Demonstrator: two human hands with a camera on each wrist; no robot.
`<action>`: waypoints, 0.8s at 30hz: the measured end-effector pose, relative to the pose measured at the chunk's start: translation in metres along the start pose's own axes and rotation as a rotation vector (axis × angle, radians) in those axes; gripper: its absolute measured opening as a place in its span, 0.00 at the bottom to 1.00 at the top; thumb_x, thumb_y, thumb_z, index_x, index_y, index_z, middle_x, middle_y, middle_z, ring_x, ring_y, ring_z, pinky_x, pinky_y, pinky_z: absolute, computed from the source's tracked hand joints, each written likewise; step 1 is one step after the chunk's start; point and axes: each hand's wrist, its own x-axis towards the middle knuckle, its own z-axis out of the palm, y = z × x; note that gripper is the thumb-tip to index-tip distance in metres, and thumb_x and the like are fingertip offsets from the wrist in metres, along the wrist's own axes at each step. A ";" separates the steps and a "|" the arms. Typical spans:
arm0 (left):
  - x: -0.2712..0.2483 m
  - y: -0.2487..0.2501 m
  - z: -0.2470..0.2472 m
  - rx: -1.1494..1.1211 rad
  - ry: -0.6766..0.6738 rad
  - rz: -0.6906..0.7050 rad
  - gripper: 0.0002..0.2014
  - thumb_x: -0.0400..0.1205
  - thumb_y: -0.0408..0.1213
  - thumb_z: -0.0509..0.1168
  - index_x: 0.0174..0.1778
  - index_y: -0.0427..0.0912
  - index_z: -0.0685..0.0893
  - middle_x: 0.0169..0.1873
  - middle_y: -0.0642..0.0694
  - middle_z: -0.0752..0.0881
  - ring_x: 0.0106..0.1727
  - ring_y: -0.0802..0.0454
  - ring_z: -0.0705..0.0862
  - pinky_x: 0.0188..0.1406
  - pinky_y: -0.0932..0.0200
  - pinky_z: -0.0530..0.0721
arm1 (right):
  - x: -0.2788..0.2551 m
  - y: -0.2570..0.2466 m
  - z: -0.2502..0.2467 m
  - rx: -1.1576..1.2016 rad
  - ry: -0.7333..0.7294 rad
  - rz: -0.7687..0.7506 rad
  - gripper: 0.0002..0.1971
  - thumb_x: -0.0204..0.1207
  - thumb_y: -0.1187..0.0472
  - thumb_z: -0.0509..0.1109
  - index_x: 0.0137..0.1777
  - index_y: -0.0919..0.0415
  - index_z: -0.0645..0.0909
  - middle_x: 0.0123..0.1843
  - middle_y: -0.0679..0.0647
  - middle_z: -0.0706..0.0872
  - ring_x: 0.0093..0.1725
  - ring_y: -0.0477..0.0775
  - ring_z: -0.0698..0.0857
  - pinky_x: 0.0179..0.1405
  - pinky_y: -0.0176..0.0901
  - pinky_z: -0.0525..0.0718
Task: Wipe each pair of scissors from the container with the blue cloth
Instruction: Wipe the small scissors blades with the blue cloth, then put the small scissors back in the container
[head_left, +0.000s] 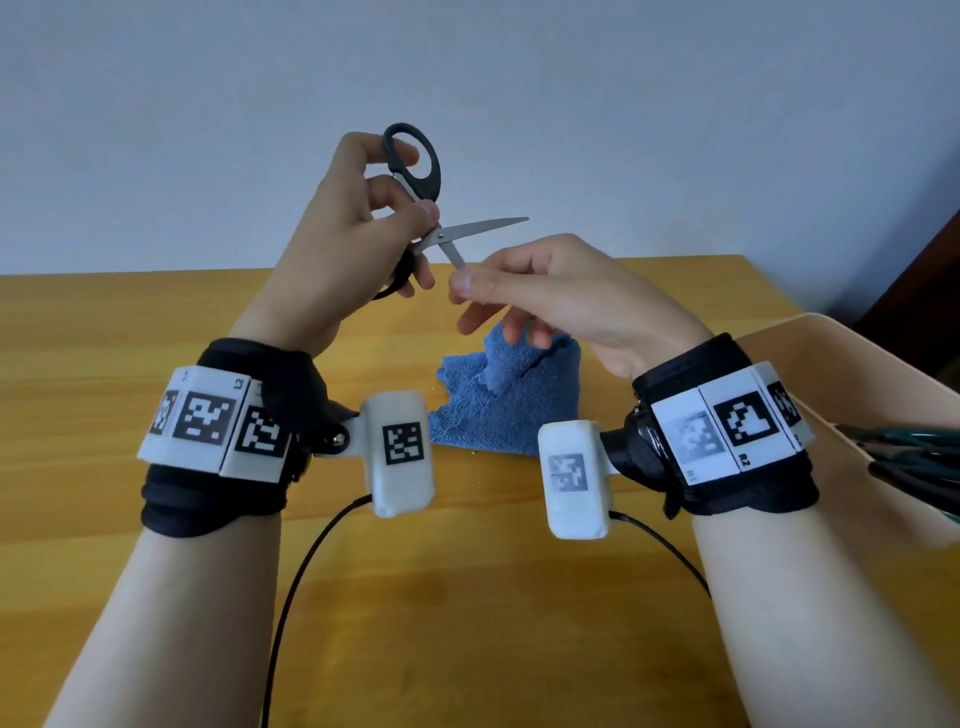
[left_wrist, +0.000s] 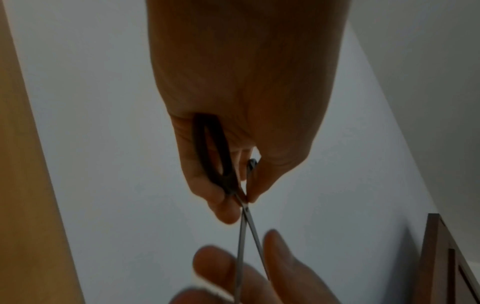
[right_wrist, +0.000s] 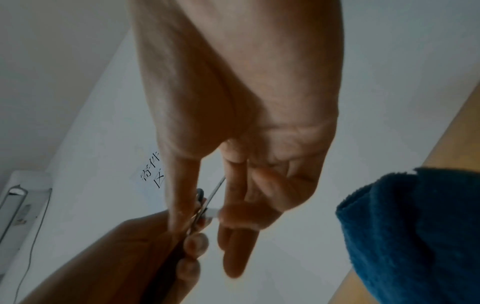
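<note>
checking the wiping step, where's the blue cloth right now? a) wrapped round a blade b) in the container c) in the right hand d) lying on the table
d: the cloth lies on the table, below the right hand, which pinches a blade of the scissors.

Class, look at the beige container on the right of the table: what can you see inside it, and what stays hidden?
Inside the beige container, dark teal scissor handles lie bunched together. Their blades, the count and the container's floor are out of sight.
</note>
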 end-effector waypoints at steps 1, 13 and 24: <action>-0.001 0.002 0.004 -0.022 0.003 0.006 0.19 0.87 0.31 0.65 0.73 0.42 0.70 0.36 0.51 0.81 0.28 0.48 0.85 0.29 0.58 0.83 | 0.000 0.000 0.000 0.028 0.009 -0.002 0.16 0.79 0.50 0.75 0.52 0.64 0.89 0.44 0.53 0.94 0.30 0.44 0.79 0.26 0.34 0.71; -0.004 0.007 0.022 -0.189 -0.010 -0.064 0.11 0.90 0.39 0.62 0.66 0.41 0.72 0.41 0.43 0.83 0.31 0.43 0.90 0.37 0.48 0.92 | 0.000 0.008 -0.021 0.317 0.343 -0.036 0.07 0.76 0.60 0.77 0.48 0.63 0.90 0.32 0.48 0.85 0.35 0.47 0.82 0.36 0.38 0.79; -0.005 0.007 0.025 -0.142 -0.184 -0.075 0.05 0.92 0.37 0.59 0.53 0.40 0.75 0.36 0.41 0.89 0.33 0.37 0.91 0.37 0.49 0.92 | 0.001 0.007 -0.024 0.721 0.383 -0.086 0.05 0.81 0.63 0.73 0.42 0.59 0.85 0.38 0.54 0.90 0.37 0.50 0.88 0.40 0.40 0.86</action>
